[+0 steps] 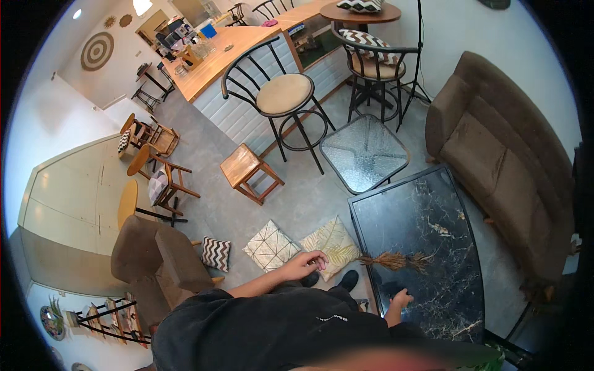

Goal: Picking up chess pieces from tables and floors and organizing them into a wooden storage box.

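Note:
My left hand (314, 261) hangs in the air above the floor cushions, its fingers loosely curled and apart, with nothing seen in it. Beneath and beyond it lie a cushion with a geometric line pattern (271, 245) and one with a leaf pattern (335, 241). My right hand (402, 297) is over the near part of the black marble-look table (417, 218); its fingers are small and partly curled, and whether it touches the top is unclear. A bundle of dried brown plant stalks (394, 261) lies across the table, its left end reaching past the edge.
A brown sofa (492, 157) stands right of the table, a glass-topped side table (365, 153) beyond it. Ahead are a wooden stool (242, 163) and a black-framed bar chair (284, 94). A brown armchair (139, 250) and a zigzag cushion (216, 253) are at left.

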The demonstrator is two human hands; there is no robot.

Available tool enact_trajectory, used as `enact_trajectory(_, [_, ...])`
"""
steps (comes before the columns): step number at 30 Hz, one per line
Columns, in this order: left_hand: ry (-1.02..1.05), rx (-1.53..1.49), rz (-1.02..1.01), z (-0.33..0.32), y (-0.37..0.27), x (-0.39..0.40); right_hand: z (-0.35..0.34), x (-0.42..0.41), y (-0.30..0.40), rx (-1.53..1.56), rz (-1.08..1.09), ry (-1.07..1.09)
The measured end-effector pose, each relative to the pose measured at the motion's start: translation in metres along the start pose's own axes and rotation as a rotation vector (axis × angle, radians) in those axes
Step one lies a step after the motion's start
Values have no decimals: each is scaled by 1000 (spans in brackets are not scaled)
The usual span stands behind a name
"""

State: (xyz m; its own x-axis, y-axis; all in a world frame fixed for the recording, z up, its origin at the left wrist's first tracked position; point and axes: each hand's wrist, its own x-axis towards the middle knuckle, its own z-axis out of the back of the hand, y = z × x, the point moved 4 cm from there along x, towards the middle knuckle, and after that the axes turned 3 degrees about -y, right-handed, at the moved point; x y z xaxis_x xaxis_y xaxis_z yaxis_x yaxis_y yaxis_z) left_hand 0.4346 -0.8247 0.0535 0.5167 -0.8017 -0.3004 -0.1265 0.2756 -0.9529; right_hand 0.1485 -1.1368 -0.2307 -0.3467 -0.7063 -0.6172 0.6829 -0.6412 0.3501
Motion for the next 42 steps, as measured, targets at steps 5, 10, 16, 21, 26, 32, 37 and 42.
enact_trajectory(5, [-4, -106, -92, 25, -25, -14, 0, -77, 1, -46, 176, 323])
enact_trajectory(10, [0, -200, -218, 50, -30, -19, 8, -147, -7, 116, 112, 482])
enact_trajectory(16, [153, -187, -266, 77, -24, -35, -11, -218, -18, 398, 219, 578])
enact_trajectory(21, [282, -164, -268, 103, -19, -61, -5, -332, -7, 589, 310, 588])
enact_trajectory(26, [437, -240, -234, 93, 0, -68, 7, -412, -22, 762, 468, 621])
enact_trajectory(32, [713, -207, -133, 37, 20, -84, 75, -480, -83, 781, 659, 369])
enact_trajectory(37, [1040, -45, 33, -23, 35, -110, 123, -503, -170, 880, 654, -39])
enact_trajectory(42, [1310, 127, 17, -95, 57, -173, 126, -531, -305, 1102, 476, -336])
